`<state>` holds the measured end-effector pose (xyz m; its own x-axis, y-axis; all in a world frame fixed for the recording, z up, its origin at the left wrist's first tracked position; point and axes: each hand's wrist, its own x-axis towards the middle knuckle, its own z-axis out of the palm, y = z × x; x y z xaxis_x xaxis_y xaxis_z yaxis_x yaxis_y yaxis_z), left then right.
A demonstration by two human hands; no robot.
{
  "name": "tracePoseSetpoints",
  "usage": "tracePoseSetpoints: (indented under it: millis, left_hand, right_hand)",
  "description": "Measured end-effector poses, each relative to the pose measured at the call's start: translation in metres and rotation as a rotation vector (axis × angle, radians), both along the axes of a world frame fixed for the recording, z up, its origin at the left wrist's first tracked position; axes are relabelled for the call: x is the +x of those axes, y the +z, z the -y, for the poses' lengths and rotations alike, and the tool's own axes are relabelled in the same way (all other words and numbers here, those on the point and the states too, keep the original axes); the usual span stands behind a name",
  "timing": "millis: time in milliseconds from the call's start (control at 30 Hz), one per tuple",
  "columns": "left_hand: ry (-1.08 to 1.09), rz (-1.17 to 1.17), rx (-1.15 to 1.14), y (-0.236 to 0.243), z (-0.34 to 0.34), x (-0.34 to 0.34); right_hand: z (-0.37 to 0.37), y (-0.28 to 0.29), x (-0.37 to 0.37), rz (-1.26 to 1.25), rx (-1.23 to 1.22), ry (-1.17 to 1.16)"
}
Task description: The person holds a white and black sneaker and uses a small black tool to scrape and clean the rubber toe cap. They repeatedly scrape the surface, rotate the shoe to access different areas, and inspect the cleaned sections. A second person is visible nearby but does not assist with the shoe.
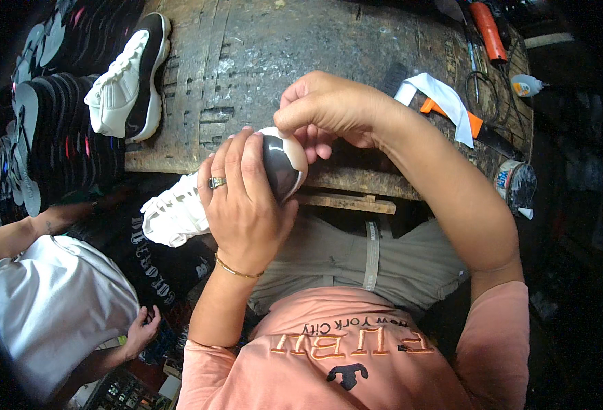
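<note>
Just off the bench's near edge, a white-and-black sneaker [172, 211] is held tilted, its white laced part toward the lower left. Its rounded black end [282, 164] has a pale cream border and faces the bench. My left hand [241, 195] wraps over the sneaker's middle from above, fingers closed on it, with a ring on one finger. At the cream border, my right hand [325, 113] has its thumb and fingers bent in and pressed against the edge. Whether a small piece sits between those fingertips is hidden. The sneaker's underside is out of sight.
Another white-and-black sneaker [132, 78] stands on the worn wooden bench [247, 61], beside stacked dark sole-shaped pieces [62, 123]. At right lie a white strip [445, 102], an orange-handled tool [476, 125], a red-handled tool [489, 34], a small bottle [526, 85] and a can [515, 183]. Someone in white [62, 307] is close at left.
</note>
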<state>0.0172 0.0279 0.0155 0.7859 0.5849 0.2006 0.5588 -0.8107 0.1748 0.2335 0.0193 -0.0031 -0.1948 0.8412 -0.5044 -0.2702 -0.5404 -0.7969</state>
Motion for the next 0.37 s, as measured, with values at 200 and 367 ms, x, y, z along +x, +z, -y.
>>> tracePoseSetpoints:
  millis: [200,367]
  left_hand:
    - [-0.003,0.005,-0.014,0.0009,-0.0035,-0.0035]
    - [0.014,0.019,-0.032,0.0009,-0.0058,-0.0059]
  right_hand:
    - [-0.003,0.0034,-0.002,0.009,-0.018,-0.007]
    - [-0.0077,0.0078,-0.0023,0.043,-0.015,0.032]
